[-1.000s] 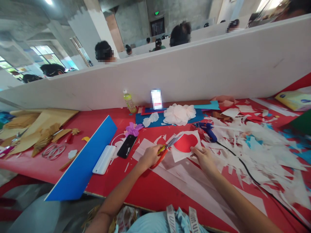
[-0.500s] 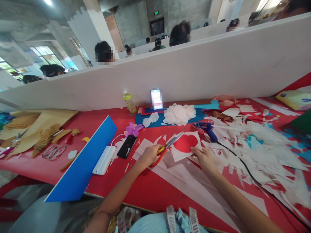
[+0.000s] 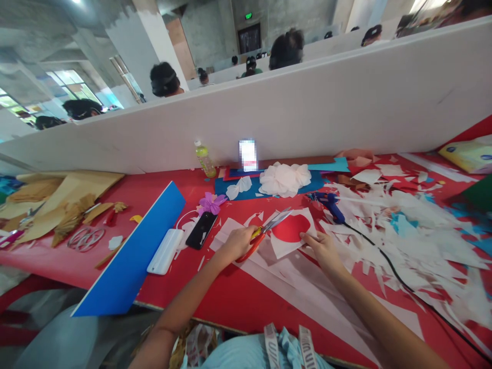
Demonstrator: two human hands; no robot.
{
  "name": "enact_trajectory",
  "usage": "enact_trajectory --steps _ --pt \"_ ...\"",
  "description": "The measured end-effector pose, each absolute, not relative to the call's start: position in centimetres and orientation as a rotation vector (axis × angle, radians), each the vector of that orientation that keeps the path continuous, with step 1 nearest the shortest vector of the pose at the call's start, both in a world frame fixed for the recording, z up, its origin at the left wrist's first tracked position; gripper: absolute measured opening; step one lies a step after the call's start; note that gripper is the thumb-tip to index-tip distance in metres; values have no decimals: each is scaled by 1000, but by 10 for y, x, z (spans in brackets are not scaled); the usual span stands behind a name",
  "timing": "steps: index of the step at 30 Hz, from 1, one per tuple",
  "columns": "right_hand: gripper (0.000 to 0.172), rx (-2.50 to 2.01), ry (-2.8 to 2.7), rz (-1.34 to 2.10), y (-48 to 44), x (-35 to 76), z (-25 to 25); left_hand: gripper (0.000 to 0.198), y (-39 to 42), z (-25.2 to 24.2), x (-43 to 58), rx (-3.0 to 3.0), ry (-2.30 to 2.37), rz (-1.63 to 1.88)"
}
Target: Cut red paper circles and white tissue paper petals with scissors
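My left hand is closed around the handles of a pair of scissors with orange and yellow grips. The blades point up and to the right, over the left edge of a small white paper sheet. My right hand pinches that sheet at its right side. In its middle shows a rounded bright red shape; whether it is a piece on top or a hole I cannot tell. Under both hands lies a long pale pink sheet on the red tabletop.
Right of my hands are a blue glue gun with a black cord and a heap of white scraps. Behind lie ruffled pale petals. Leftward are a black phone, a white power bank and a blue board.
The scissors and the white sheet have shifted slightly relative to each other, and the sheet is a little more tilted. Both hands keep their holds.
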State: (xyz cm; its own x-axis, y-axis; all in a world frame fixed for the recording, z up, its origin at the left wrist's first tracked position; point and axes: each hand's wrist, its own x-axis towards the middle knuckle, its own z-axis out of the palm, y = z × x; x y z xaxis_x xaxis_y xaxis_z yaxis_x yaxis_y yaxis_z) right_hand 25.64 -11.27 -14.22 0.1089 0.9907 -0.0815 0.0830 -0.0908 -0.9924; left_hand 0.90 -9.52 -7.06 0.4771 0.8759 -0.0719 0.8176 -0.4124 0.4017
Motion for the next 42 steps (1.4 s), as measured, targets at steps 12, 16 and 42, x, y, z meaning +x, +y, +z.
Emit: enact_trajectory --steps 12,16,42 --pt "37 -1369 -1169 1181 -112 258 -139 29 -94 -72 1 2352 1377 187" --pt "36 -1375 -1222 1147 -111 258 -137 35 -93 -65 2 2407 1344 72" --pt "45 -1380 -1367 1132 -115 255 -122 34 -83 -67 7 2427 1375 7"
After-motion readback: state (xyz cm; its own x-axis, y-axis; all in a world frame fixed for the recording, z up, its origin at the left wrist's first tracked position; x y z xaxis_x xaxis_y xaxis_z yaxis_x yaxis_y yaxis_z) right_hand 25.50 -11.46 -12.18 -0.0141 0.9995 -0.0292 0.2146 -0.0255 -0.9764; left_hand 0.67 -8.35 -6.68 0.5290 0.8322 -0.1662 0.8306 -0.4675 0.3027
